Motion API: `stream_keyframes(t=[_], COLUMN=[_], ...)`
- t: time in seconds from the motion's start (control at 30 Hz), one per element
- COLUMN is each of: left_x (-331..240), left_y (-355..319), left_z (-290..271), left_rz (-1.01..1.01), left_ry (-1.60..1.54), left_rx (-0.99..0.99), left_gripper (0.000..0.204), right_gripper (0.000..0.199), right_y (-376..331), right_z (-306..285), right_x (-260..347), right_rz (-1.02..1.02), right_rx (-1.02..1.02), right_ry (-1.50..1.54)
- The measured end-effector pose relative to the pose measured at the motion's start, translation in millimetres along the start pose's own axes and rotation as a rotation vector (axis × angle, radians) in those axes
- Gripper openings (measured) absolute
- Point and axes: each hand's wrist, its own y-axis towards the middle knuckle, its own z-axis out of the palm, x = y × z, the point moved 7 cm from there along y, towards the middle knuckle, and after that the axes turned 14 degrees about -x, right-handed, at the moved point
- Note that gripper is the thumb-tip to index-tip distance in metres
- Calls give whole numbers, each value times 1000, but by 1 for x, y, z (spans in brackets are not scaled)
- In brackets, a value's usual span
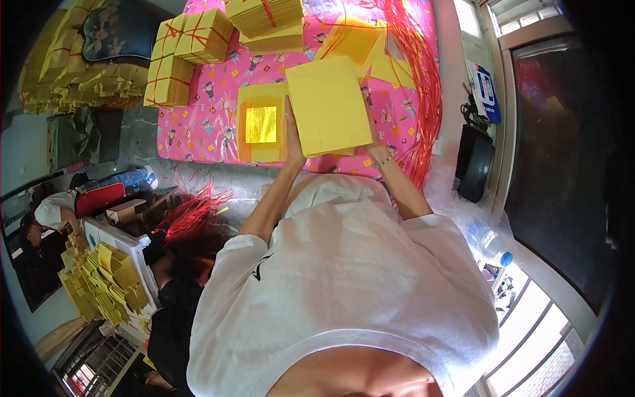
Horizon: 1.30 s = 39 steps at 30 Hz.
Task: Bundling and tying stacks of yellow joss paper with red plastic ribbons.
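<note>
A stack of plain yellow paper sheets (pixel 331 106) is held tilted above the pink printed table cover (pixel 218 142). My left hand (pixel 292 137) grips its left edge, and my right hand (pixel 376 144) holds the lower right side; the stack hides part of the fingers of both. Just left of the stack lies a yellow sheet with an orange border and a shiny gold foil square (pixel 261 124). Behind the stack, more orange-yellow sheets (pixel 354 43) are spread out, with thin red strands lying across some of them.
Yellow paper bundles tied with red string (pixel 169 81) stand at the far left, others (pixel 261 20) at the back. Long red strands (pixel 423 99) hang over the table's right edge. A plastic bottle (pixel 489 245) is at my right. Another person (pixel 56 210) sits at the left.
</note>
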Motion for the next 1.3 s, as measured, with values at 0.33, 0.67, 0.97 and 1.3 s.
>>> stream_keyframes(t=[0.33, 0.67, 0.97, 1.3], left_x=[90, 54, 82, 22], left_y=[2, 39, 44, 40], left_z=[-57, -20, -17, 3], left_rz=[106, -279, -271, -290], left_ry=[376, -431, -446, -463], left_rx=[-115, -84, -13, 13], left_gripper=[59, 68, 57, 64], right_gripper=[59, 56, 54, 57], right_y=[-6, 10, 36, 37], right_z=[-3, 5, -3, -7], right_x=[2, 1, -18, -10], right_rz=[-228, 79, 112, 102], right_rx=[11, 17, 61, 67], right_ry=[-314, 35, 101, 155])
